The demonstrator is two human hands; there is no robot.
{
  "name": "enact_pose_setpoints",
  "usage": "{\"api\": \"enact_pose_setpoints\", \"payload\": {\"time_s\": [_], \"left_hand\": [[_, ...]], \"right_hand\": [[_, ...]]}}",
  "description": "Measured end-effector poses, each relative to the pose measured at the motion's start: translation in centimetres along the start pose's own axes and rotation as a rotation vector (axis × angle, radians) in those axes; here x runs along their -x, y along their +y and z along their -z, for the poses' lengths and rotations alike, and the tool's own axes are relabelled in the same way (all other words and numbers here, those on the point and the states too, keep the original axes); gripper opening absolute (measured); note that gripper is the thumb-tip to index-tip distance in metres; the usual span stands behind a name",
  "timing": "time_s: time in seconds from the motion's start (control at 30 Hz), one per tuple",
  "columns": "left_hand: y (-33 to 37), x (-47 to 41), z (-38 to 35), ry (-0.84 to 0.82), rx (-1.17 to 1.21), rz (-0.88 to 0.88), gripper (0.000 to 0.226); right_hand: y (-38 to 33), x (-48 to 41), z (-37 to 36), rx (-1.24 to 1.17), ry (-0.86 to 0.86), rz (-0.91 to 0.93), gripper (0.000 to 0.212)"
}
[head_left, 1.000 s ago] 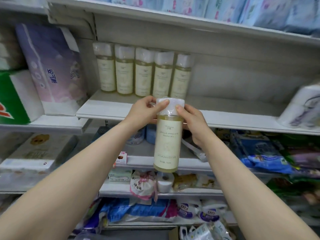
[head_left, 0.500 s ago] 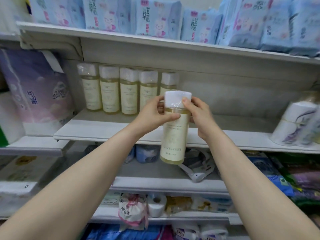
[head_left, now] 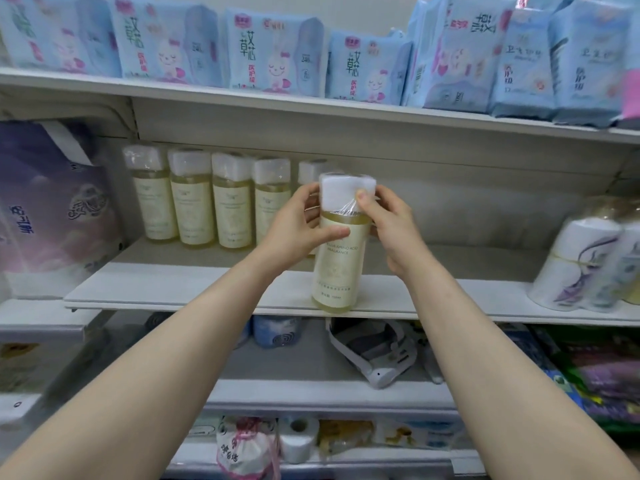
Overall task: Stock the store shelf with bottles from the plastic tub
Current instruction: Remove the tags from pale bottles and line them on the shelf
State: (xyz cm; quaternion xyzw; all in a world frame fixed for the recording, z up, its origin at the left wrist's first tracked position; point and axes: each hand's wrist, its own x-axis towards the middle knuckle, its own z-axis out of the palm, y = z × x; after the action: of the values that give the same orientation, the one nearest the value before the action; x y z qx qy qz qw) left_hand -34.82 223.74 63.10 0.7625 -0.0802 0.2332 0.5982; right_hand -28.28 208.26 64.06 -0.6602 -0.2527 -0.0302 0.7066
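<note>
The bottle [head_left: 341, 258] is rising: a second ago it was hanging below the shelf [head_left: 194, 289], and now its base is reaching the front edge, right of the row of bottles [head_left: 211, 202]. The left grip [head_left: 298, 230] is curling round its shoulder, the right grip [head_left: 391, 233] pinching the wrapped cap. Setting down is likely next. Pale yellow liquid is filling it almost to the neck; the tub is not showing.

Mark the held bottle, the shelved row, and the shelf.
held bottle [head_left: 339, 271], head view, label front.
shelved row [head_left: 231, 213], head view, third bottle's label.
shelf [head_left: 173, 289], head view, bare front board.
</note>
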Motion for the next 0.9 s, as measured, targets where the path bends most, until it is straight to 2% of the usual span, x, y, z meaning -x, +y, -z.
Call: {"api": "enact_pose_setpoints", "payload": {"time_s": [0.57, 0.67, 0.8, 0.9], "left_hand": [[-5.0, 1.2, -2.2, 0.027, 0.052, 0.010, 0.079], [-6.6, 2.2, -2.1, 0.014, 0.035, 0.043, 0.075], [-8.2, 3.1, -2.2, 0.029, 0.024, 0.088, 0.066], [-8.4, 3.1, -2.4, 0.069, -0.020, 0.079, 0.059]], "right_hand": [[6.0, 2.3, 0.8, -0.077, 0.023, -0.005, 0.034], [7.8, 3.4, 1.3, -0.056, -0.025, -0.015, 0.032], [9.5, 4.2, 2.1, 0.029, -0.118, -0.049, 0.052], [10.0, 4.2, 2.6, 0.081, -0.138, -0.071, 0.051]]}}
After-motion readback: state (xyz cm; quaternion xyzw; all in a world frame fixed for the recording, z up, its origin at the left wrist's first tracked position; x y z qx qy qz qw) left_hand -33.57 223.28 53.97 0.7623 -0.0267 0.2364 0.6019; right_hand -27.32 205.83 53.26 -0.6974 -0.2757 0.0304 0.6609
